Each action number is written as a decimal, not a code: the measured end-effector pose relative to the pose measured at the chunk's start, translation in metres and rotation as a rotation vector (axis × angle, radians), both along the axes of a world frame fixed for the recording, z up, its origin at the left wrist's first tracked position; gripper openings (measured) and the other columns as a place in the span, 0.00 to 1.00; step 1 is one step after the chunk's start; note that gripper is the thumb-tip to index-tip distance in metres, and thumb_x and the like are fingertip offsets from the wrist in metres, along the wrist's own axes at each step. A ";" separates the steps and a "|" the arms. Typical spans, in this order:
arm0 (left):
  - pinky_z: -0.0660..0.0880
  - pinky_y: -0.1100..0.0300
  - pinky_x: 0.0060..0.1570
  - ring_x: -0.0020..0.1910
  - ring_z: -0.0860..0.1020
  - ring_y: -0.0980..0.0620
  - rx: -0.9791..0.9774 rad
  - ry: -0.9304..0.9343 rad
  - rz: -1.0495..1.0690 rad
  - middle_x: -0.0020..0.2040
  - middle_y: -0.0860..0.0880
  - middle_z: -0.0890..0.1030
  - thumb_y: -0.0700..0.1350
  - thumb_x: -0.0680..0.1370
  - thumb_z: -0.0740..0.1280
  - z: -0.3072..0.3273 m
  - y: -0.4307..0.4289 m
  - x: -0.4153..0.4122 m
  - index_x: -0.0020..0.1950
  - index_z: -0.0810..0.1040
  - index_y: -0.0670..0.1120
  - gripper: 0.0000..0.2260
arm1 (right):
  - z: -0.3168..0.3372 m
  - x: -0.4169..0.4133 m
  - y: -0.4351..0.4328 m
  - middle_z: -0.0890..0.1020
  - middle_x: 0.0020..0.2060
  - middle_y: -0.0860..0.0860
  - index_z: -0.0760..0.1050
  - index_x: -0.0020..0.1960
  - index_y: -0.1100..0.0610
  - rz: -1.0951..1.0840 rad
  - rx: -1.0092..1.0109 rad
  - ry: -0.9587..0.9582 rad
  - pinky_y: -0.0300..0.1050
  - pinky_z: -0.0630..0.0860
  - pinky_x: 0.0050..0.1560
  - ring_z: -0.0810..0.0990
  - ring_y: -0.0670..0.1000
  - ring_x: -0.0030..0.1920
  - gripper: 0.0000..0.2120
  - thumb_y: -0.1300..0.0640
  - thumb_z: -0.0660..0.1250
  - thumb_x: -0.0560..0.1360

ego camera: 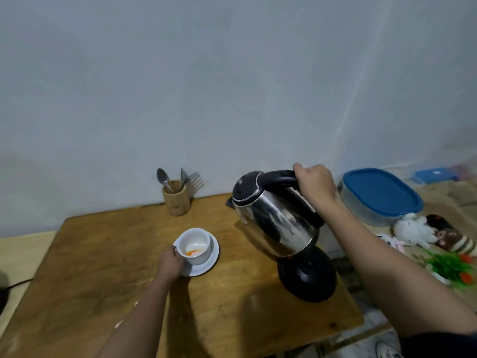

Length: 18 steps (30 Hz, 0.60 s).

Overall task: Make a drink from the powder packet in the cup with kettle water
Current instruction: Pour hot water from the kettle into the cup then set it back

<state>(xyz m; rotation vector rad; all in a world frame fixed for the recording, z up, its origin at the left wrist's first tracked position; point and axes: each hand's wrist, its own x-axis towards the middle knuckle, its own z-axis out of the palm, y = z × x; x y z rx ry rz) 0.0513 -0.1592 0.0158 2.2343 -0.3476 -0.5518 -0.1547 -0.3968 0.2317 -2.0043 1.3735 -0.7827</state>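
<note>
A white cup point(196, 245) stands on a white saucer point(206, 264) near the middle of the wooden table point(103, 267). Orange powder point(192, 252) lies in the bottom of the cup. My left hand point(170, 262) grips the cup at its left side, by the handle. My right hand point(315, 182) is shut on the black handle of the steel kettle point(276, 223). The kettle is lifted off its black base point(308, 275) and tilted left, spout toward the cup. No water stream is visible. No powder packet is in sight.
A wooden holder point(176, 200) with spoons and forks stands at the wall behind the cup. A blue-lidded container point(379, 195), soft toys point(423, 232) and a small green plant point(450, 267) sit to the right. A dark cable point(13, 284) lies at the left edge.
</note>
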 end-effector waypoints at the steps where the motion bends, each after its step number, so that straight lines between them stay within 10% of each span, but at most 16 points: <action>1: 0.74 0.49 0.48 0.50 0.78 0.38 -0.003 -0.002 -0.018 0.53 0.36 0.80 0.40 0.77 0.61 0.002 0.002 0.000 0.52 0.76 0.37 0.09 | 0.001 0.013 0.003 0.67 0.21 0.52 0.63 0.23 0.58 0.062 -0.013 0.040 0.44 0.61 0.28 0.65 0.54 0.25 0.21 0.50 0.60 0.72; 18: 0.68 0.58 0.46 0.49 0.74 0.48 0.063 -0.046 -0.286 0.55 0.41 0.78 0.42 0.80 0.57 0.019 0.023 0.013 0.58 0.73 0.40 0.10 | -0.013 0.128 0.054 0.62 0.21 0.50 0.59 0.23 0.56 0.540 -0.236 0.369 0.40 0.56 0.28 0.61 0.50 0.23 0.20 0.52 0.59 0.72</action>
